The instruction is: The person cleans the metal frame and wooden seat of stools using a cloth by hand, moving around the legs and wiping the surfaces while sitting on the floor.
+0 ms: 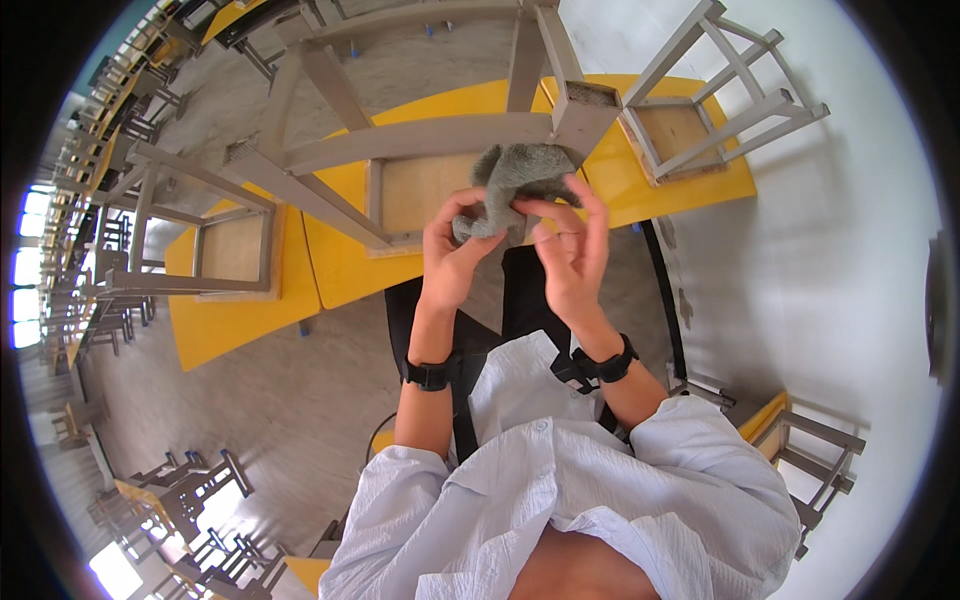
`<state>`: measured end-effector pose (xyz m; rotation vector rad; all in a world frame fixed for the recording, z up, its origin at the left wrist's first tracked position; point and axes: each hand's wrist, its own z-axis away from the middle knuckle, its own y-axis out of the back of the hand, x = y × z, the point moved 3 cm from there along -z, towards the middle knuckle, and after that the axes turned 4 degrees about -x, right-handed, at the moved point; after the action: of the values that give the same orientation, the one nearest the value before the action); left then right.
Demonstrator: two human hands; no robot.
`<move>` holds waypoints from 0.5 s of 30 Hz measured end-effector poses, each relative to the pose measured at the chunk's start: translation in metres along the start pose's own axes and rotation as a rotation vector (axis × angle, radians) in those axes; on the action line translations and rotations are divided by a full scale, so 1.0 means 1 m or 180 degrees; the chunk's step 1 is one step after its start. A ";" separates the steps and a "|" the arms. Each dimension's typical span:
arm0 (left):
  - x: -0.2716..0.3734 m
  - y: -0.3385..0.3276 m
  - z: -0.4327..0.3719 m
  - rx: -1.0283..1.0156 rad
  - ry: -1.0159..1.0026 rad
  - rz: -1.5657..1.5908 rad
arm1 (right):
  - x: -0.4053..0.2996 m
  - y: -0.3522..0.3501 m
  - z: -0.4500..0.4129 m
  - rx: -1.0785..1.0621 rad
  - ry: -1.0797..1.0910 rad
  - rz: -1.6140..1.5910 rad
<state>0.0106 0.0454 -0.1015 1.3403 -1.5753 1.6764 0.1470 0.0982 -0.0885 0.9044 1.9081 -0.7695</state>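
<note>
A crumpled grey cloth (517,176) hangs just below the near rail of an upturned stool (427,139). Gripped in my left hand (454,251), its lower end is bunched between thumb and fingers. My right hand (574,251) is at the cloth's right side, fingers apart, fingertips against the fabric and thumb off it. The stool has grey legs and rails and rests seat-down, its pale wooden seat underside (424,187) showing. Beneath it is a yellow tabletop (356,259). One leg end (592,94) rises close above my right fingers.
Upturned stools stand on the tabletops to the left (232,247) and right (671,135). A white wall (795,247) runs along the right. More tables and stools fill the far left, with another stool (817,450) at lower right. Grey floor (262,412) lies to the left.
</note>
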 end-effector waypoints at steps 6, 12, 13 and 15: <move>0.033 -0.013 0.000 -0.0980 -0.0976 -0.1928 | 0.003 0.025 -0.004 0.0274 -0.0324 -0.0639; 0.044 -0.028 0.006 -0.1266 -0.0986 -0.2644 | -0.011 0.044 -0.004 0.0039 0.0023 0.0315; 0.047 -0.028 0.007 -0.1267 -0.0980 -0.2645 | -0.015 0.046 -0.004 0.0088 0.0108 0.0429; 0.048 -0.027 0.010 -0.1576 -0.0376 -0.2432 | -0.025 0.047 -0.011 0.0016 0.0486 0.0720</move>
<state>0.0176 0.0295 -0.0485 1.5055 -1.1846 0.7079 0.1899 0.1257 -0.0694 1.1877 1.8931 -0.5843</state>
